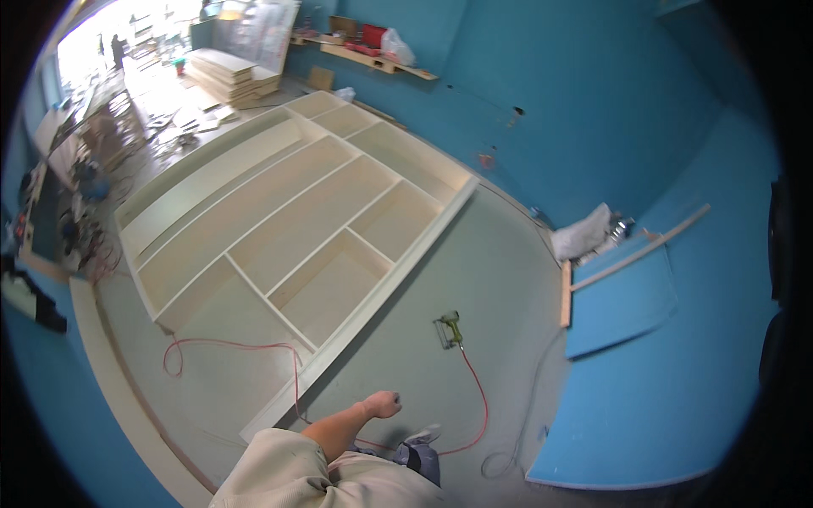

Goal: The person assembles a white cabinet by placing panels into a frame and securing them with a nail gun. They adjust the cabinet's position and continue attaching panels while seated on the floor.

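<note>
My left hand [384,404] is closed, its fingers curled in. Whatever it may hold is hidden and too small to make out. The forearm reaches from a pale sleeve [275,466] at the lower edge. My right hand is out of view. Ahead of my left hand lies a large cream shelving frame [279,279] on the floor, divided into several open compartments. A green nail gun [452,327] rests on the floor to the right of the frame, apart from my hand. A red air hose [485,398] runs from it toward my feet.
More red hose [229,342] loops along the frame's near end. Blue boards [618,305] and a white bag [583,235] are by the right wall. A wall shelf [364,57] holds bags and tools. Stacked boards [222,76] and scattered offcuts lie at the far left.
</note>
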